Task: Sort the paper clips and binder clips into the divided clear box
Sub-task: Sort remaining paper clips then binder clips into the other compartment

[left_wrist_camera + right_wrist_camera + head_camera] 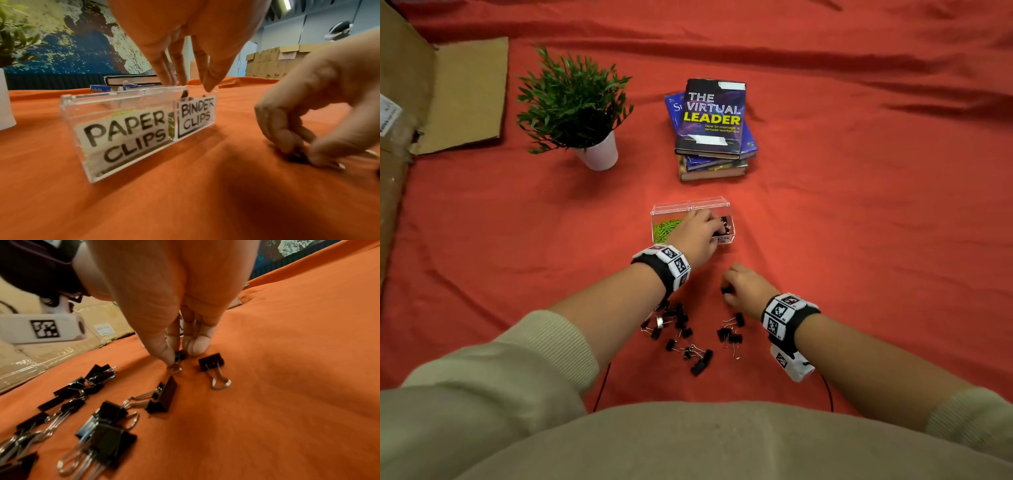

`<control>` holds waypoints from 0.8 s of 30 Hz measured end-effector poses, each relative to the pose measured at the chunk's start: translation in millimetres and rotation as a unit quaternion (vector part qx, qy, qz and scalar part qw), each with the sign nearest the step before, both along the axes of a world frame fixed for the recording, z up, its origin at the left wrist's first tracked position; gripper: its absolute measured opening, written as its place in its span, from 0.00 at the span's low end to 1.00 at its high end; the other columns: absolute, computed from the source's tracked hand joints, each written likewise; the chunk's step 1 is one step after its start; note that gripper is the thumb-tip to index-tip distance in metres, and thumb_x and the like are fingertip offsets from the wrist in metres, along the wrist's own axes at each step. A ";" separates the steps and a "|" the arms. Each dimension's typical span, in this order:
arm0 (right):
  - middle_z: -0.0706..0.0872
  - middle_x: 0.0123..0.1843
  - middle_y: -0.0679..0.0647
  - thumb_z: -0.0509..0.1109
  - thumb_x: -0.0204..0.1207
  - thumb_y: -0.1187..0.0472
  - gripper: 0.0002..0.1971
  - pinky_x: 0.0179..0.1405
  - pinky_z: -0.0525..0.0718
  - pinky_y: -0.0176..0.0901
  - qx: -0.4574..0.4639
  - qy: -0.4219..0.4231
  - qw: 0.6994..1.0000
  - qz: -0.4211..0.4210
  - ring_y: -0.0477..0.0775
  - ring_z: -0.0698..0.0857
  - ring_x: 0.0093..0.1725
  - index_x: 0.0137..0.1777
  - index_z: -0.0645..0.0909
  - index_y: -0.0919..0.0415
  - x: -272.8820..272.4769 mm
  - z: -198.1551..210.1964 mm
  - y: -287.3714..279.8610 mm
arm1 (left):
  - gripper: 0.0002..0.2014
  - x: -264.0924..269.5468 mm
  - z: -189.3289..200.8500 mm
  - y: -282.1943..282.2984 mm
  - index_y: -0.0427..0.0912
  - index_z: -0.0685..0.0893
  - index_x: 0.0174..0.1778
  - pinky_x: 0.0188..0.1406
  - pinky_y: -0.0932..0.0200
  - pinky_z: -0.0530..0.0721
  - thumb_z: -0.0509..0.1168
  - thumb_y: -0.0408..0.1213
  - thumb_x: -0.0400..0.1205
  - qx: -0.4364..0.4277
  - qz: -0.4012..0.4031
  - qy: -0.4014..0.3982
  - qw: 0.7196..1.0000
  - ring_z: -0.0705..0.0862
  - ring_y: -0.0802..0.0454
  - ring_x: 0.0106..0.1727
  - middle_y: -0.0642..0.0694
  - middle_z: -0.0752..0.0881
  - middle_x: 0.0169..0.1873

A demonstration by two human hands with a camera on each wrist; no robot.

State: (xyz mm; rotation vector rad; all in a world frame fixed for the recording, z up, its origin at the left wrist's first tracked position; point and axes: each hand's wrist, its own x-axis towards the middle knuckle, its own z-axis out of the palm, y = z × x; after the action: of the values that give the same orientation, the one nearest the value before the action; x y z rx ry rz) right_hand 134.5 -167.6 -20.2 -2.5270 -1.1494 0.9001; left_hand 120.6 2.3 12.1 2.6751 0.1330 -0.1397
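The divided clear box (pixel 690 205) stands open on the red cloth. Its left part, labelled PAPER CLIPS (pixel 125 131), holds green paper clips (pixel 666 228); the right part, labelled BINDER CLIPS (pixel 195 116), holds black binder clips. My left hand (pixel 717 222) hangs over the right part with straight fingers (pixel 179 71) pointing down. A black binder clip (pixel 185 94) sits just under them, apart from the tips. Nearer me, my right hand (pixel 726 291) pinches one binder clip (pixel 179 356) that lies on the cloth. Several loose binder clips (pixel 683 330) lie between my forearms.
A potted plant (pixel 575 102) stands at the back left and a stack of books (pixel 712 123) behind the box. Flattened cardboard (pixel 462 96) lies along the left edge. Another binder clip (pixel 212 364) lies just right of my right fingertips.
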 end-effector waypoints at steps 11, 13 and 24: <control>0.78 0.56 0.60 0.67 0.70 0.65 0.18 0.60 0.77 0.49 -0.023 0.006 0.999 -0.039 0.62 0.78 0.59 0.61 0.81 0.60 10.6 4.4 -50.1 | 0.14 -90.4 -22.1 -71.7 0.42 0.77 0.58 0.56 0.45 0.80 0.65 0.43 0.79 0.008 -0.136 0.102 0.985 0.75 0.43 0.62 0.42 0.75 0.57; 0.75 0.57 0.59 0.69 0.69 0.61 0.20 0.63 0.77 0.51 -0.041 0.008 0.998 -0.037 0.62 0.76 0.59 0.63 0.79 0.59 2.6 4.1 -55.6 | 0.17 -94.0 -25.8 -82.1 0.41 0.76 0.60 0.58 0.44 0.80 0.66 0.45 0.79 0.008 -0.115 0.127 0.985 0.75 0.42 0.64 0.41 0.74 0.59; 0.74 0.53 0.58 0.70 0.67 0.65 0.10 0.54 0.79 0.50 -0.020 0.027 0.998 -0.053 0.59 0.79 0.50 0.50 0.80 0.61 -25.2 4.4 -53.3 | 0.13 -91.6 -26.1 -78.6 0.37 0.75 0.55 0.54 0.46 0.79 0.65 0.37 0.77 -0.043 -0.028 0.127 0.991 0.79 0.38 0.58 0.39 0.78 0.54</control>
State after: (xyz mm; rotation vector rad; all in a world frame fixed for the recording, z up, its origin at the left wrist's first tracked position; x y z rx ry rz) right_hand 109.3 -220.9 -15.8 -2.5527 -0.9799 0.9663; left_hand 29.0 -76.3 -14.0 2.5650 0.1282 -0.4934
